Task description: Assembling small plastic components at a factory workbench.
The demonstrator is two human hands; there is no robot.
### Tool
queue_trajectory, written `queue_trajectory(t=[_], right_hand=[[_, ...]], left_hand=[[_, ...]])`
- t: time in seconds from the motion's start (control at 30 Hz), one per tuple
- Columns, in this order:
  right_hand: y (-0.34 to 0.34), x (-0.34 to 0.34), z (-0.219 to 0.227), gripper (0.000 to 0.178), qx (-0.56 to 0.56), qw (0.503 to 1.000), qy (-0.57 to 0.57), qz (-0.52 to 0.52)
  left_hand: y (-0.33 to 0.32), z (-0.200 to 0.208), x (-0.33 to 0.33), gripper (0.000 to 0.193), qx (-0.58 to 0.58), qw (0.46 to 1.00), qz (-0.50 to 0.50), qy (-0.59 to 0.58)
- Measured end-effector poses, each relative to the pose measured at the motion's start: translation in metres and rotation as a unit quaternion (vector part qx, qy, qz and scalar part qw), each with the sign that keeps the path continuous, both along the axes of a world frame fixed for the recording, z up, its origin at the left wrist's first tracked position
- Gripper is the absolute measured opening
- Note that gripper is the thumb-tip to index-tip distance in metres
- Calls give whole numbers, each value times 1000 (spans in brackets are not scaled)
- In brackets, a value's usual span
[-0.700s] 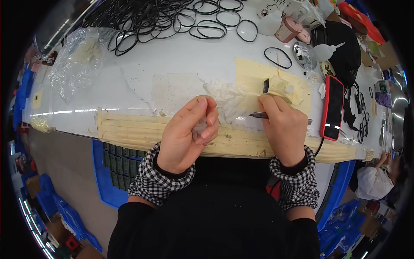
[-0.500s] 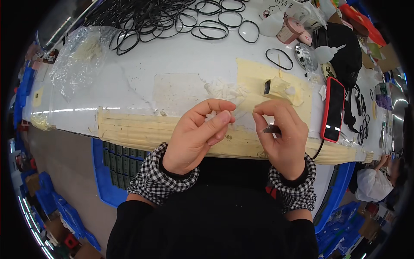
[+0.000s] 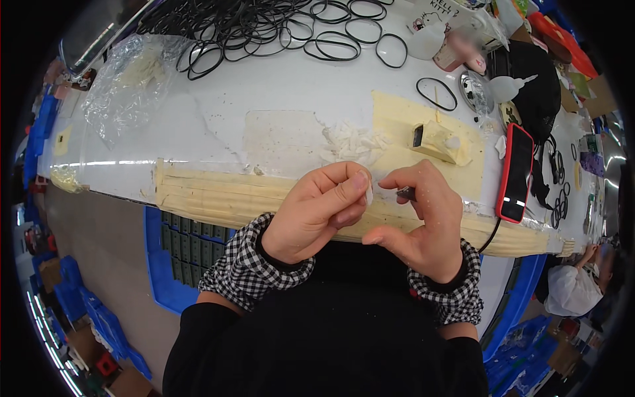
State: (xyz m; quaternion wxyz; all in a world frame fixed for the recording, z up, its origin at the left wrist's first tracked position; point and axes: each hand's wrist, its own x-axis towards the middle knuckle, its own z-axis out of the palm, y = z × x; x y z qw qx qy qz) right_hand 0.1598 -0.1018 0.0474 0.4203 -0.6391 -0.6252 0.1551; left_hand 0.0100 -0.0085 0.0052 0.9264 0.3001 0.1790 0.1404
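My left hand (image 3: 321, 208) is closed in a pinch, thumb against forefinger. A small white piece (image 3: 369, 195) shows at its fingertips. Just to the right, my right hand (image 3: 426, 218) has its thumb stretched away from the forefinger. Its curled fingers hold a small dark metal-looking piece (image 3: 406, 193), mostly hidden, whose kind I cannot make out. Beyond both hands lies a loose pile of small white strips (image 3: 354, 142). A block wrapped in yellowish tape (image 3: 438, 142), with a dark end, sits on a yellow sheet (image 3: 390, 109) past my right hand.
Yellowish tape (image 3: 218, 192) covers the table's front edge. Black rubber rings (image 3: 238, 30) are heaped at the back, beside a clear plastic bag (image 3: 132, 79). A red-cased phone (image 3: 515, 173) lies on the right. Below the table, a blue crate (image 3: 162, 264) contains dark green pieces.
My right thumb has swung down, away from the forefinger. My left fingers have closed tighter, and the white piece now shows at their tips. The view has shifted slightly.
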Motion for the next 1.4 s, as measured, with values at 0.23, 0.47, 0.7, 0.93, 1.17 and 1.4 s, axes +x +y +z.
queue_trajectory(t=[0.23, 0.47, 0.7, 0.93, 1.17, 1.4], right_hand=[[-4, -1, -10, 37, -67, 993, -93, 5], [-3, -3, -9, 35, -87, 993, -77, 12], [-4, -4, -8, 34, -96, 993, -70, 13], [-4, -4, -9, 31, -91, 993, -79, 19], [-5, -5, -13, 31, -79, 993, -89, 19], [-5, -4, -11, 34, -75, 994, -79, 15]], left_hand=[[4, -3, -2, 23, 43, 999, -30, -11], [3, -2, -3, 17, 23, 999, -24, -22], [3, -2, -4, 19, 28, 999, -26, -29], [4, -1, -6, 18, 33, 999, -32, -29], [4, -3, -6, 19, 42, 999, -26, -20], [5, -1, -6, 15, 49, 998, -24, -15]])
